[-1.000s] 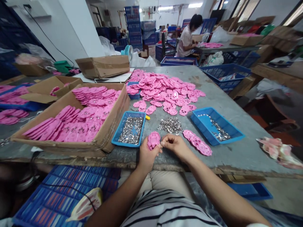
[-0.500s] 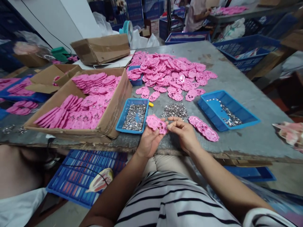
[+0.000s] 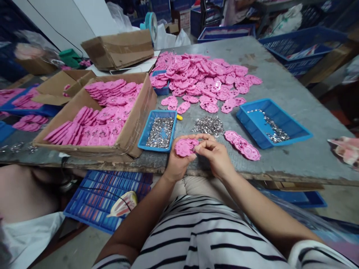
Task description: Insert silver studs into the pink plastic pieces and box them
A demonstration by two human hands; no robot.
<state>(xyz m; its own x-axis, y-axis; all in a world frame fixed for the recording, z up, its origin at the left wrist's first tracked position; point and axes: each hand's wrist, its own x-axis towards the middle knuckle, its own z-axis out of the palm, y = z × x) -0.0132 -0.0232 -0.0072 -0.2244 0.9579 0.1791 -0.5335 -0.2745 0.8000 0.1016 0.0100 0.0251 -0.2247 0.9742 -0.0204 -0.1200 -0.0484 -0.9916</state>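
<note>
My left hand is closed around a pink plastic piece with a scalloped edge, held just above the table's front edge. The thumb and fingertips of my right hand are pinched together at the right side of this piece; whatever lies between them is too small to make out. Beyond my hands lies a loose heap of small shiny metal parts. To the left, a blue tray holds more of these parts. A short row of overlapping pink pieces rests to the right of my right hand.
A cardboard box full of pink pieces stands at the left. Behind the metal heap spreads a large pile of pink pieces. Another blue tray sits at the right, partly filled with metal parts. A person's bare leg is at far left.
The pink piece has turned in my left hand, and my left fingers now reach over its far side. My right fingertips have come in against its edge. The view has tilted slightly downward.
</note>
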